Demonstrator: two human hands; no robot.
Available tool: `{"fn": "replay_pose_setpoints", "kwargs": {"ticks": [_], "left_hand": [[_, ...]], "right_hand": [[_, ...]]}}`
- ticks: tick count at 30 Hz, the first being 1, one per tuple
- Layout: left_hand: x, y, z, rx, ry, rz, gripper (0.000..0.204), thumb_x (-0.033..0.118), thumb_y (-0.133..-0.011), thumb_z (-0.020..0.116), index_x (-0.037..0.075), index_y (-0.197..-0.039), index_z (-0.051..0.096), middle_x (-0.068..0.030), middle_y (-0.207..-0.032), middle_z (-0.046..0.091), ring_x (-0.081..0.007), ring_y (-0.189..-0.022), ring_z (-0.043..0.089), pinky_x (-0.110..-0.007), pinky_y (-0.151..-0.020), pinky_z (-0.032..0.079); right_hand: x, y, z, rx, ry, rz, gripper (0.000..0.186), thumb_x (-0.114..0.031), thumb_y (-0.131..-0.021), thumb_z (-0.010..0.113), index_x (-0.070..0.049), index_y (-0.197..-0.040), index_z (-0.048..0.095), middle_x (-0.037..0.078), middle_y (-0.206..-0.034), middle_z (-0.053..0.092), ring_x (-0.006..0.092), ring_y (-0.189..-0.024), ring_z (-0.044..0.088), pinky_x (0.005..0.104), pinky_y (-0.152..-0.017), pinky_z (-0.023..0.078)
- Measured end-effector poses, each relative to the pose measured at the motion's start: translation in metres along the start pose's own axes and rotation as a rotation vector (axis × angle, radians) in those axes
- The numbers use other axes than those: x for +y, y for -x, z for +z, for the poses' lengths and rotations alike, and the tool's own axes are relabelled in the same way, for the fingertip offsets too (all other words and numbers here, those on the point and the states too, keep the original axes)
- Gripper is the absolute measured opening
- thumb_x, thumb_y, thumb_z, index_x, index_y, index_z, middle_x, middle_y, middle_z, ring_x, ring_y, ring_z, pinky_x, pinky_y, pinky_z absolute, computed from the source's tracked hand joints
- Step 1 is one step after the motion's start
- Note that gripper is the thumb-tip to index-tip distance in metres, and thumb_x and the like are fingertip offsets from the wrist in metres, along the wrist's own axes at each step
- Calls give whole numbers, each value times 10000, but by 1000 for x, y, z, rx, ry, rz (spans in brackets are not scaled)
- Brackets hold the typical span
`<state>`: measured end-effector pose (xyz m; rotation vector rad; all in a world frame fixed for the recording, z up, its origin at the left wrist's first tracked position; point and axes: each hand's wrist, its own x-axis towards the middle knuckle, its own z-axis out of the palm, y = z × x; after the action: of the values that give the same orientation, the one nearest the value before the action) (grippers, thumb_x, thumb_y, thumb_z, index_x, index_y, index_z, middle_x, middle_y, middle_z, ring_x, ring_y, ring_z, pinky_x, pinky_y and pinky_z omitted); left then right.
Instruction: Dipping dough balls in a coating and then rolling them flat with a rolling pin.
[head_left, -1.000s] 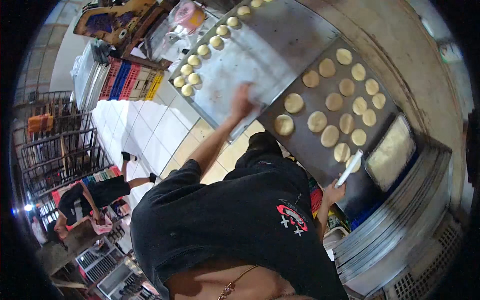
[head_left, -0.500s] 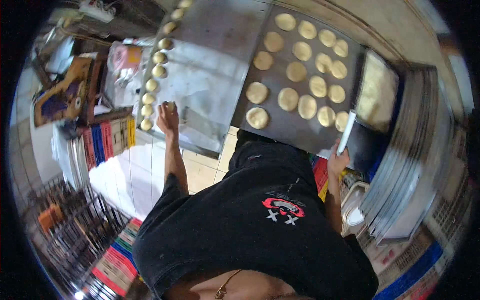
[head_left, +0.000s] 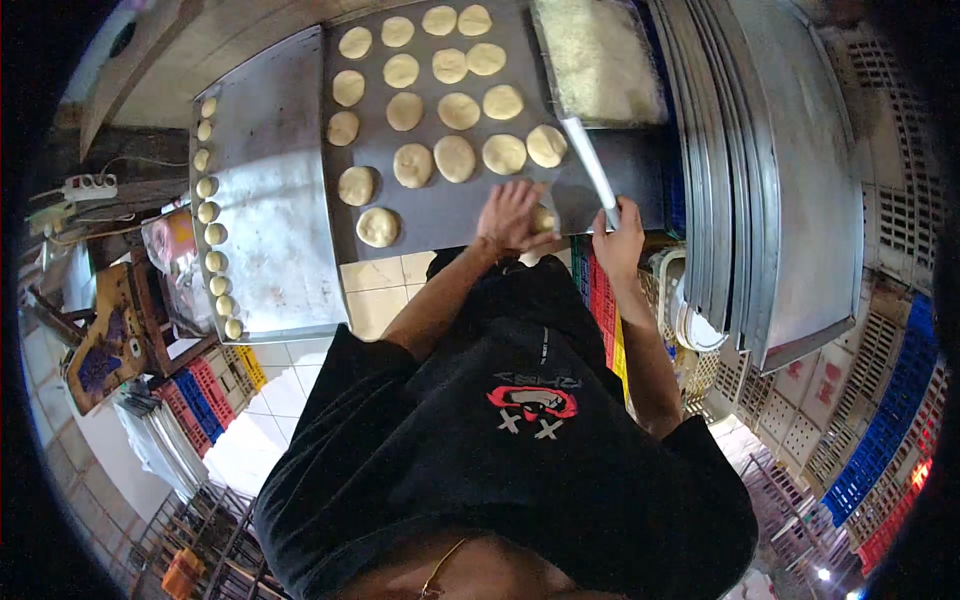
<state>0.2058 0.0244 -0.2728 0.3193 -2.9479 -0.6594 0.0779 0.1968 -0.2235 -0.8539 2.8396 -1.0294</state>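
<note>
My left hand (head_left: pixel 510 213) lies palm down at the near edge of the dark worktop (head_left: pixel 440 220), fingers stretched out and slightly blurred. A small piece of dough (head_left: pixel 544 219) shows right beside its fingers; I cannot tell whether they touch. In my right hand (head_left: pixel 620 240) is a long white stick-like tool (head_left: pixel 590 165), gripped at its lower end and slanting up to the left. Flattened rounds of dough (head_left: pixel 455 158) lie in rough rows across the worktop. Further left, a column of small dough balls (head_left: pixel 214 234) lines the left edge of a metal tray (head_left: pixel 280 200).
A shallow tray of pale yellow material (head_left: pixel 600 65) sits behind the white tool. Large metal trays (head_left: pixel 740 170) stand stacked on edge at right. Plastic crates (head_left: pixel 880 410) fill the lower right. A power strip (head_left: pixel 90 187) hangs at left.
My left hand has moved from the dough-ball column, where it held one ball, to the dark worktop near my right hand. The view has swung right; the right hand still holds the white tool.
</note>
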Motion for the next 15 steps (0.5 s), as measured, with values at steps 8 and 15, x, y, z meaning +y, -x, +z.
{"fn": "replay_pose_setpoints", "kwargs": {"ticks": [8,15], "left_hand": [[8,81,-20,241,127,-262,640,289,-940,508,-15,-1458,286,-212,-1526,277,-346,-1429,240,-542,-1154,106],[-30,12,-7,228,-334,-553,666,393,-978,375,-33,-1472,243,-186,-1547,241,-293,-1457,173,-540,-1164,60]], "right_hand": [[21,24,17,-193,-72,-615,271,-74,-750,720,-82,-1021,701,63,-1048,654,269,-905,634,374,-810,510],[-12,-36,81,-289,261,-472,788,-456,-926,510,62,-1457,241,222,-1517,276,363,-1423,230,579,-1126,185]]}}
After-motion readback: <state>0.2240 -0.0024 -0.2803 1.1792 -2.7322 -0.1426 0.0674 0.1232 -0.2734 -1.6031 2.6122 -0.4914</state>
